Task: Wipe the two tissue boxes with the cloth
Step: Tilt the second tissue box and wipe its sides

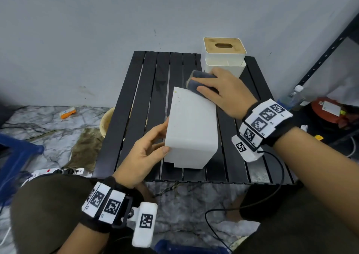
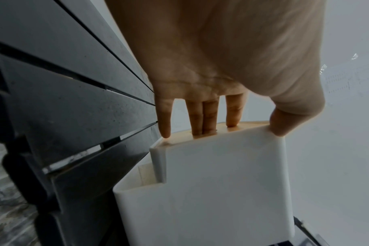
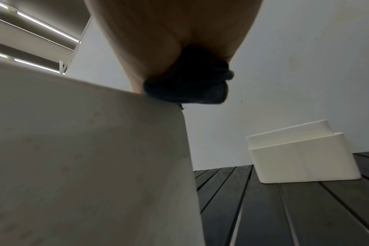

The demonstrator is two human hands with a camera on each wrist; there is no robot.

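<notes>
Two tissue boxes, near box (image 1: 191, 129) in left hand (image 1: 144, 152) grip; right hand (image 1: 223, 92) grip pinching one cloth (image 1: 196, 78)

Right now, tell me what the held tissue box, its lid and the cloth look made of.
Held tissue box: smooth matte white shell, probably plastic, with faint specks. Its lid: tan, likely wood or bamboo; grain not visible here. Cloth: dark bluish-grey soft fabric, bunched in the right hand.

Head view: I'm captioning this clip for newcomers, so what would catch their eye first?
The white tissue box tipped on its side mid-table, gripped by the left hand. The right hand presses a dark cloth onto its far end. A second tissue box, wooden-lidded, stands upright behind.
</notes>
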